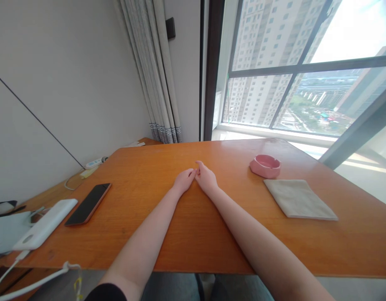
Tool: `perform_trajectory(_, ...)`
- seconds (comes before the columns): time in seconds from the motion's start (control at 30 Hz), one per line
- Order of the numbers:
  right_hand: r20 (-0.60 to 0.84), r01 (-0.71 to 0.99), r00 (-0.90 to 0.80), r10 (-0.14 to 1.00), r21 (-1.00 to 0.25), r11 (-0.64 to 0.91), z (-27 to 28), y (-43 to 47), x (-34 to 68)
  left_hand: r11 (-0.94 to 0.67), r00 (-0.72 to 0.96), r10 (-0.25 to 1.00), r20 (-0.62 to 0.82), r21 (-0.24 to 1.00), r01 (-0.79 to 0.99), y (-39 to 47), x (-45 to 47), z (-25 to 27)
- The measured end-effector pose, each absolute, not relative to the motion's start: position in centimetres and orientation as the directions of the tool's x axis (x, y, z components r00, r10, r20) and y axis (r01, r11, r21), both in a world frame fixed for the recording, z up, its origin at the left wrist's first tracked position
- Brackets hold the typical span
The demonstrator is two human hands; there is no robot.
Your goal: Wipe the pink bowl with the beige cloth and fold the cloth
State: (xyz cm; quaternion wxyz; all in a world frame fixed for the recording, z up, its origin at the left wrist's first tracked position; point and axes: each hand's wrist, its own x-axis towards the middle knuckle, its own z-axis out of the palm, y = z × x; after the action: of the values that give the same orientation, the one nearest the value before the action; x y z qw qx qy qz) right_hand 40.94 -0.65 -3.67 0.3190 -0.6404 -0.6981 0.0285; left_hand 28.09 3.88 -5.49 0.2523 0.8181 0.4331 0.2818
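Note:
Both hands rest on the brown wooden table, close together in the middle with their fingertips touching. My left hand [184,180] lies loosely closed, its fingers curled inward and nothing seen in it. Beside it, my right hand [206,178] is also curled, with one finger reaching out toward the left; no object shows in it. The nearest thing to my right hand is a pink ashtray [265,166], some way off to the right. A folded grey-beige cloth [301,199] lies flat just in front of the ashtray.
A dark-screened phone [88,204] and a white power bank [45,223] with a cable [22,256] lie on the left of the wooden table [143,167]. Behind them, a power strip [95,163] sits by the wall. A curtain [158,75] and large window stand beyond.

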Motion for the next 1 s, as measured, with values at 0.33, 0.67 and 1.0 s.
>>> perform_trajectory(0.33,0.730,0.781,0.621,0.285,-0.546,-0.303,-2.6,-4.6,58.3,-0.485,0.430,0.857,0.282,0.723,0.492,4.8,27.8,-5.9)
perform_trajectory(0.67,0.521,0.757,0.654,0.549,-0.459,-0.465,-5.6,-3.9,59.6,-0.488,0.427,0.859,0.282,0.705,0.515,4.2,27.6,-5.5)
perform_trajectory(1.0,0.654,0.899,0.176,0.736,-0.411,0.150,-2.3,-3.0,49.7,-0.763,0.513,0.646,0.565,0.473,0.441,1.8,28.7,-4.1)
